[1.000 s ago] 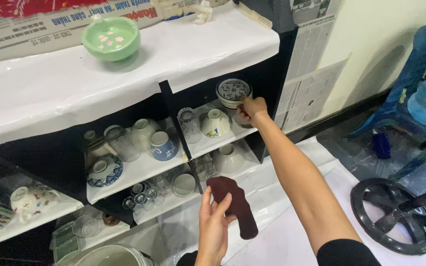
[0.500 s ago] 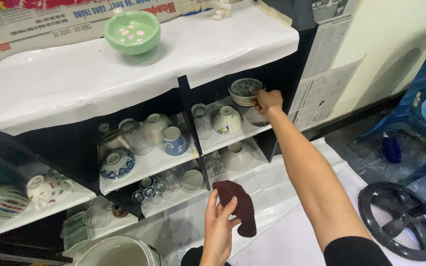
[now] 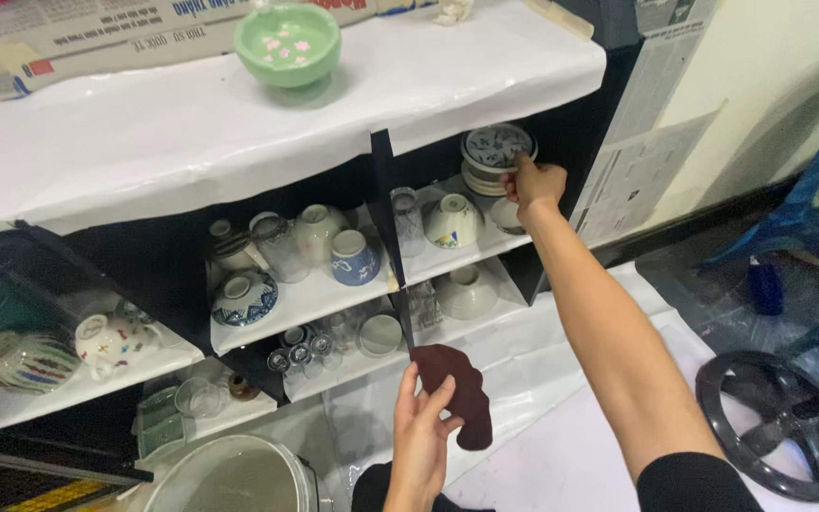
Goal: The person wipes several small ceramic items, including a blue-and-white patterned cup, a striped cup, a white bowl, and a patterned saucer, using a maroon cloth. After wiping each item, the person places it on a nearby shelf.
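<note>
We see our right hand [image 3: 533, 182] reaching to the upper right of centre, its fingers pinched on the rim of a patterned bowl [image 3: 496, 148] that tops a short stack in the right-hand compartment of the black shelf unit [image 3: 383, 180]. The bowl sits near the compartment's front edge, just under the white-covered top [image 3: 144, 142], so headroom there is slim. Low in the middle of the frame our left hand [image 3: 421, 438] holds a dark maroon cloth [image 3: 457, 389] between thumb and fingers, hanging free in front of the lower shelves. A green bowl [image 3: 287, 43] stands alone on the top surface at upper centre, well back from its edge. Cups and a white bowl [image 3: 453, 221] crowd the shelf below the stack (little spare room between them). The white floor sheet [image 3: 561, 427] at lower right lies open.
</note>
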